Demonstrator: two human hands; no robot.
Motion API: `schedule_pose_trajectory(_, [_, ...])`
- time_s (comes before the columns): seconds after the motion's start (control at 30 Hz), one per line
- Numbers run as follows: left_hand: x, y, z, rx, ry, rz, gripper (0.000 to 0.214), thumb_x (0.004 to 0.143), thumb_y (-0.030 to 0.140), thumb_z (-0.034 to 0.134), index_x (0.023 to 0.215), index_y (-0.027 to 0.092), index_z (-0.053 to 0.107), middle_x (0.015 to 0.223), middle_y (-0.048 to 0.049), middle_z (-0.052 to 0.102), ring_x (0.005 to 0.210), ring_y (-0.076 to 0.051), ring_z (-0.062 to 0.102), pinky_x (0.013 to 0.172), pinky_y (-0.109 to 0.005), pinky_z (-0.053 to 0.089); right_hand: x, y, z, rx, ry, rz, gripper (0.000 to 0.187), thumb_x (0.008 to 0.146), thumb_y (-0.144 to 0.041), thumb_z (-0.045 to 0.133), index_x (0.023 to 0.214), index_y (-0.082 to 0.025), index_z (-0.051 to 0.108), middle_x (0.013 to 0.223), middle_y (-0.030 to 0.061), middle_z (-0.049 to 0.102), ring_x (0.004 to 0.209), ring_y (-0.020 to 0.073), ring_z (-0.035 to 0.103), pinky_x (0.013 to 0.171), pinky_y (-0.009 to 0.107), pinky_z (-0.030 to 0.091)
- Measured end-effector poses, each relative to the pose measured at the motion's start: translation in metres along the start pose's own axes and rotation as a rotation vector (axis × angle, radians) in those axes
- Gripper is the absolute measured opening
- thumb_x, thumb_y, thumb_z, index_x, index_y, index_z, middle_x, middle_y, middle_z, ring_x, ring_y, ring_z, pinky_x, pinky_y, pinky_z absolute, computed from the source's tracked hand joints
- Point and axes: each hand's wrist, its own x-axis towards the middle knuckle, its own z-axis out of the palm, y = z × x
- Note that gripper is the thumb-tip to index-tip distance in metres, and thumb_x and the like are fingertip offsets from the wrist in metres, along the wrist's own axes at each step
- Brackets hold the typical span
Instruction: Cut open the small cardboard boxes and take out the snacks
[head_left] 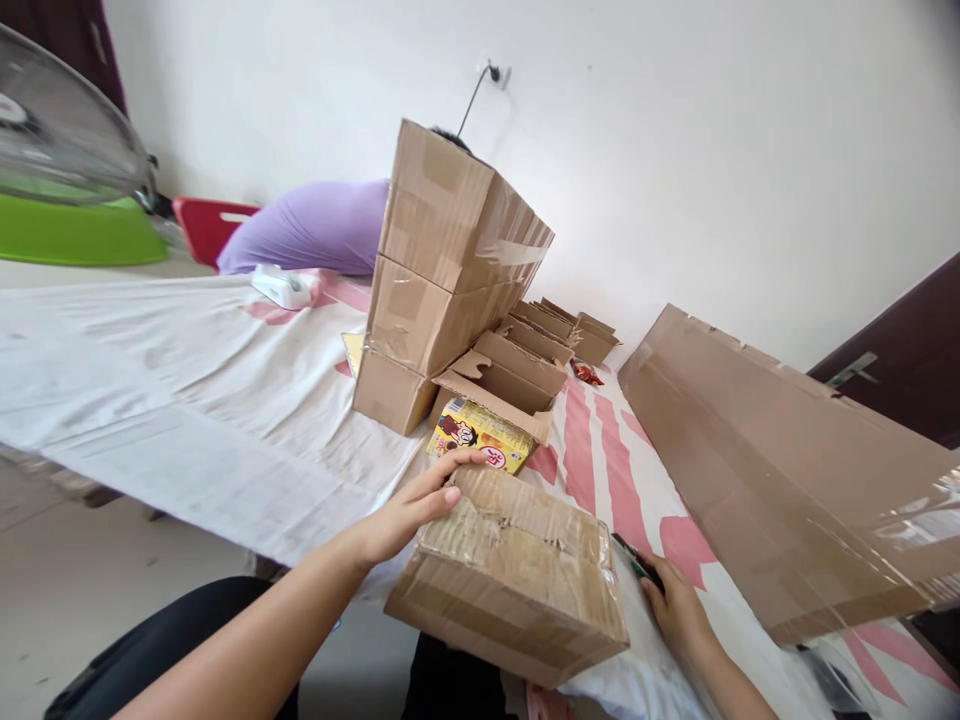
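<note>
A taped cardboard box [517, 545] lies tilted at the near edge of the table, close to my knees. My left hand [420, 505] rests on its upper left corner, thumb and index finger stretched out and apart; the other fingers are mostly hidden. To the right of the box, my right hand [679, 605] is closed around a utility knife [636, 560], whose dark tip points toward the box's right side. Just beyond the box is a yellow printed carton [484, 432] with a cartoon figure, partly hidden by an open cardboard box [517, 380].
Three long cardboard boxes [435, 290] form a tall stack behind. More opened boxes [577, 325] and a red packet [585, 372] lie farther back. A large flat box [772, 480] stands at right. A person in a purple top [315, 225] sits behind the stack; a fan [60, 130] is at left.
</note>
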Motion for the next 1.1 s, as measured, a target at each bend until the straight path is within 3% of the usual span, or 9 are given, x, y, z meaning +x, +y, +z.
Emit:
schedule_pose_trajectory(0.13, [0.000,0.001,-0.003,0.031,0.004,0.036,0.043,0.093,0.048,0.042,0.126,0.024,0.057,0.137,-0.0121,0.057,0.128,-0.033,0.050,0.108,-0.052,0.037,0.041,-0.048,-0.034,-0.014,0.150,-0.085,0.033,0.092,-0.032,0.046,0.120,-0.024,0.061,0.109,0.0097,0.069,0.100,0.0278,0.067,0.083,0.046,0.057])
schedule_pose_trajectory(0.3, [-0.001,0.000,-0.005,0.052,0.007,0.067,0.051,0.093,0.058,0.039,0.126,0.025,0.059,0.137,-0.0120,0.058,0.127,-0.033,0.051,0.109,-0.051,0.036,0.090,-0.151,-0.079,-0.077,0.288,-0.471,0.034,0.095,-0.025,0.049,0.128,-0.026,0.057,0.115,0.0089,0.064,0.102,0.0246,0.062,0.089,0.042,0.050])
schedule_pose_trajectory(0.43, [0.000,-0.006,-0.007,0.018,-0.014,0.046,0.056,0.092,0.062,0.041,0.129,0.024,0.058,0.139,-0.0126,0.056,0.128,-0.035,0.050,0.109,-0.054,0.035,0.112,-0.227,-0.083,-0.076,0.226,-0.740,0.035,0.095,-0.015,0.048,0.125,-0.026,0.060,0.107,0.0073,0.066,0.096,0.0210,0.061,0.094,0.043,0.043])
schedule_pose_trajectory(0.53, [0.001,-0.010,-0.009,-0.008,-0.047,0.028,0.055,0.092,0.060,0.042,0.132,0.024,0.056,0.141,-0.0118,0.056,0.131,-0.034,0.048,0.112,-0.054,0.032,0.122,-0.260,-0.071,-0.102,0.179,-0.832,0.031,0.095,-0.013,0.048,0.120,-0.024,0.063,0.105,0.0063,0.068,0.096,0.0191,0.061,0.097,0.044,0.036])
schedule_pose_trajectory(0.63, [0.003,-0.011,-0.011,-0.024,-0.078,0.025,0.054,0.092,0.058,0.044,0.132,0.024,0.055,0.139,-0.0117,0.057,0.130,-0.033,0.049,0.111,-0.053,0.033,0.129,-0.273,-0.061,-0.101,0.138,-0.878,0.032,0.097,-0.014,0.044,0.120,-0.024,0.064,0.105,0.0057,0.068,0.096,0.0175,0.060,0.097,0.042,0.035])
schedule_pose_trajectory(0.77, [0.002,-0.009,-0.011,-0.012,-0.071,0.041,0.049,0.093,0.053,0.044,0.131,0.024,0.055,0.138,-0.0114,0.058,0.130,-0.032,0.050,0.110,-0.053,0.035,0.133,-0.268,-0.062,-0.116,0.080,-0.957,0.035,0.098,-0.012,0.040,0.121,-0.024,0.063,0.107,0.0049,0.068,0.099,0.0160,0.060,0.098,0.041,0.033])
schedule_pose_trajectory(0.97, [0.002,-0.009,-0.011,0.081,-0.027,0.072,0.044,0.095,0.046,0.041,0.129,0.024,0.056,0.138,-0.0111,0.059,0.129,-0.031,0.052,0.108,-0.050,0.039,0.119,-0.250,-0.088,-0.255,0.009,-1.084,0.033,0.096,-0.009,0.042,0.115,-0.025,0.064,0.106,0.0035,0.068,0.104,0.0175,0.060,0.103,0.046,0.029])
schedule_pose_trajectory(1.1, [0.005,-0.012,-0.018,0.131,-0.109,0.083,0.044,0.095,0.047,0.042,0.131,0.025,0.056,0.136,-0.0110,0.060,0.124,-0.031,0.056,0.101,-0.049,0.046,0.107,-0.241,-0.112,-0.345,0.019,-1.065,0.037,0.095,-0.005,0.037,0.110,-0.026,0.065,0.103,0.0035,0.070,0.105,0.0181,0.060,0.106,0.049,0.029])
